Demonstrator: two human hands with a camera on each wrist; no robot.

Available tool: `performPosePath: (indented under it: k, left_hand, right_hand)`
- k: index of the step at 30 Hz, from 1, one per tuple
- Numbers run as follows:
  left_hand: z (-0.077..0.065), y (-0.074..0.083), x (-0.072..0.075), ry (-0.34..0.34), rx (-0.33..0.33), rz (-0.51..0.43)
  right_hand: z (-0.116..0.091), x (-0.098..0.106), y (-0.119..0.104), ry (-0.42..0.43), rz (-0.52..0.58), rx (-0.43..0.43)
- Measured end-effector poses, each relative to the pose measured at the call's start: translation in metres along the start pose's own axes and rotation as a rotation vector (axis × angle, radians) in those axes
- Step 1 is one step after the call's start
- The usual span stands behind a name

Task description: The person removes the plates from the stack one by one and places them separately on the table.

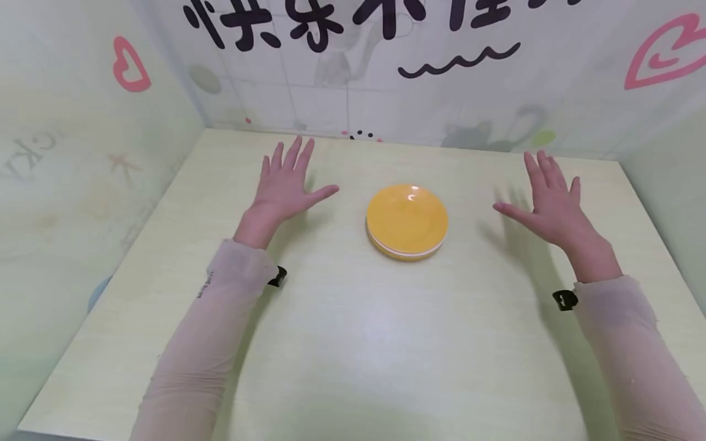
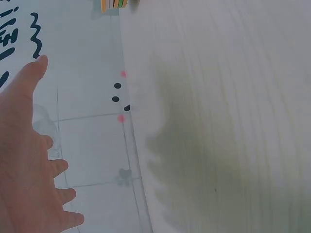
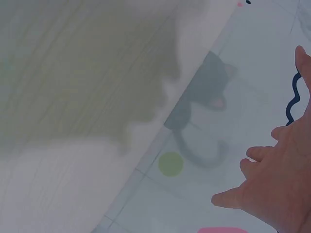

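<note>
A small stack of plates point(image 1: 407, 219), yellow on top with a white rim showing below, sits near the middle of the table. To its left, my left hand point(image 1: 284, 190) hovers with fingers spread and straight, holding nothing. On the other side, my right hand point(image 1: 557, 211) is likewise spread, its thumb pointing toward the plates and apart from them. In the left wrist view the left hand point(image 2: 24, 160) shows at the left edge, with the stack's edge point(image 2: 114, 5) at the top. The right wrist view shows the right hand point(image 3: 277, 179) with nothing in its fingers.
The pale wood-grain table point(image 1: 353, 355) is bounded at the back by a white printed wall point(image 1: 375, 104) with black characters. Side panels point(image 1: 72, 184) rise at left and right. Each wrist carries a small black device point(image 1: 565, 300) below the sleeve cuff.
</note>
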State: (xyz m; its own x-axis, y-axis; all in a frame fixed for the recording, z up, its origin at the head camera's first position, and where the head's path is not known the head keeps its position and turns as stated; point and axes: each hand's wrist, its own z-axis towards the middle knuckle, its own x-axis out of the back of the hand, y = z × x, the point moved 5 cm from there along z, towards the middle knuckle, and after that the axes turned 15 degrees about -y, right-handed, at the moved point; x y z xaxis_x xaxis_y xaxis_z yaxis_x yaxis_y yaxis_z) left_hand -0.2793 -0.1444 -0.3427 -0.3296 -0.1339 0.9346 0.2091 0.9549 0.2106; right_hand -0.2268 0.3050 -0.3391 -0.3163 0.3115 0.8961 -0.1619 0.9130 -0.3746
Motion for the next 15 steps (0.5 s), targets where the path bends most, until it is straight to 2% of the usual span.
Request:
performPosePath:
  k: [7, 15]
  left_hand:
    - [0.001, 0.011, -0.004, -0.031, -0.032, -0.027]
    - [-0.001, 0.022, -0.006, -0.041, -0.082, -0.049]
  right_hand:
    - [0.001, -0.004, -0.008, -0.002, 0.034, 0.057]
    - [0.002, -0.01, -0.016, -0.035, 0.093, 0.063]
